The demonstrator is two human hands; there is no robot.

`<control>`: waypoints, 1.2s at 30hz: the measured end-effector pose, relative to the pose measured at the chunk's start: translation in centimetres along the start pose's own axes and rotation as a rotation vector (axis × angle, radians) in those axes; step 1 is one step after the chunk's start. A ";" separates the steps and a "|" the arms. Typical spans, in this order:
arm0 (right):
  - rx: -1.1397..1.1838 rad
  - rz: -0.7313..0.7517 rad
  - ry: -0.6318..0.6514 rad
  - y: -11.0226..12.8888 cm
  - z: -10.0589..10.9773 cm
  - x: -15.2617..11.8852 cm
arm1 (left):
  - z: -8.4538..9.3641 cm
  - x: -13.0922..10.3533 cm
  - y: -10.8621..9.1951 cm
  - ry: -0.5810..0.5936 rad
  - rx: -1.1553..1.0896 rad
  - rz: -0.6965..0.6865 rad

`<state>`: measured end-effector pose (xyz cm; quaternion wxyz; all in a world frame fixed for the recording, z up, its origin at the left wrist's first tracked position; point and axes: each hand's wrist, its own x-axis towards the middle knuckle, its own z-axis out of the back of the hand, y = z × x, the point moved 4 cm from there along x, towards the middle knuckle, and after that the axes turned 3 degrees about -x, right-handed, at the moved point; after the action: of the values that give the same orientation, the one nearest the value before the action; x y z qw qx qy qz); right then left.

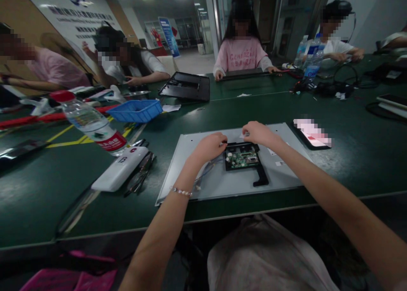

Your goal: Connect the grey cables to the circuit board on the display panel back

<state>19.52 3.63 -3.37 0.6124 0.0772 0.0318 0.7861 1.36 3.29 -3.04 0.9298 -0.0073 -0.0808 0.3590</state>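
A grey metal panel (181,172) lies flat on the green table. On its middle rests a black bracket (261,175) around a green circuit board (240,159), with thin cables (208,169) at the left. My left hand (211,146) is at the bracket's upper left corner, fingers curled together; what they hold, if anything, is hidden. Just above the bracket's top edge, my right hand (256,132) pinches a small whitish piece (243,135), too small to make out well.
Left of the panel are a white power bank (119,170), glasses (140,172), a water bottle (92,123) and a blue basket (136,111). A phone (311,134) lies at the right. Farther back are a black panel (186,87) and several people around the table (359,164).
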 end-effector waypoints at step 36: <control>0.077 0.242 -0.102 4.3 -1.1 -1.3 | 0.0 0.1 -0.1 -0.001 -0.014 -0.017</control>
<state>15.50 1.40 -3.95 0.5104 0.1438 0.0209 0.8476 1.53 3.26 -3.04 0.9326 -0.0129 -0.0837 0.3508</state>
